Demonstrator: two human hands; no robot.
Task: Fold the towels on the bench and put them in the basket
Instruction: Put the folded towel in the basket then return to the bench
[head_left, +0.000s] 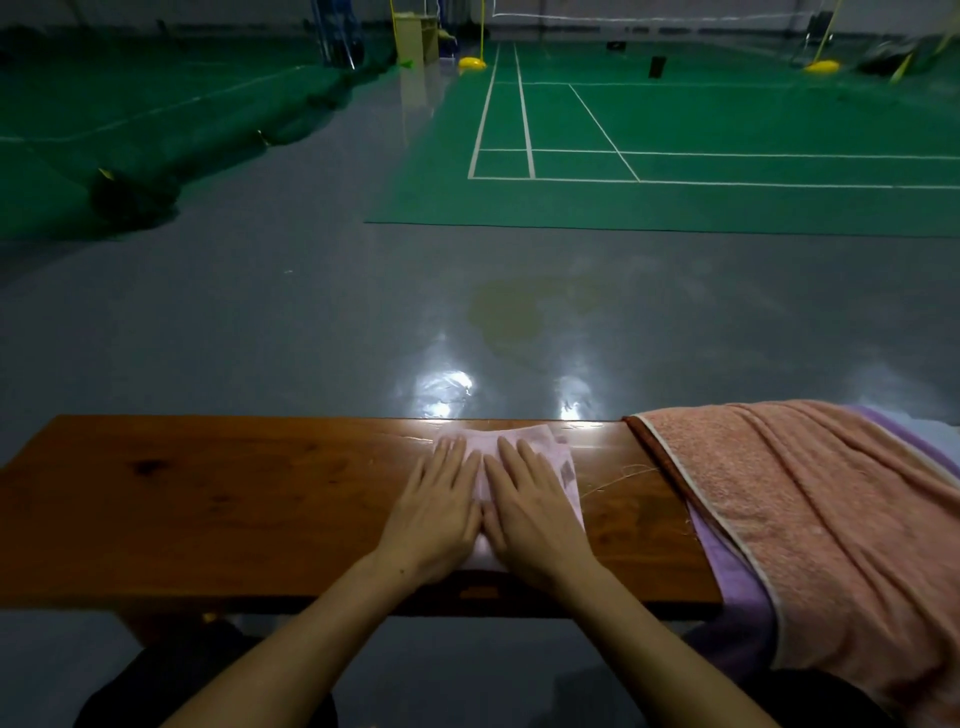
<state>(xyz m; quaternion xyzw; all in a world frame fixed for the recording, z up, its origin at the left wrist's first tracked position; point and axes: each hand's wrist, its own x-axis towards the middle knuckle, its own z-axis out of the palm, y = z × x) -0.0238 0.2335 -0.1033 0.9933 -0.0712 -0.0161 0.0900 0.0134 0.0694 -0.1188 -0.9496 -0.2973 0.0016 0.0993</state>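
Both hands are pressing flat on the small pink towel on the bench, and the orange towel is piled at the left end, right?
Not quite. The head view shows the orange towel piled at the right end of the bench, not the left. Left hand and right hand do press flat on the small pink towel.

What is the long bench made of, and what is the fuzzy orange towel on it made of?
The bench looks like wood with a glossy varnish: brown grain and dark knots show, and light glints off its top. The orange towel looks like terry cloth, probably cotton: its surface is nubbly and matte, with a pale sewn edge, and it drapes softly over the bench end.
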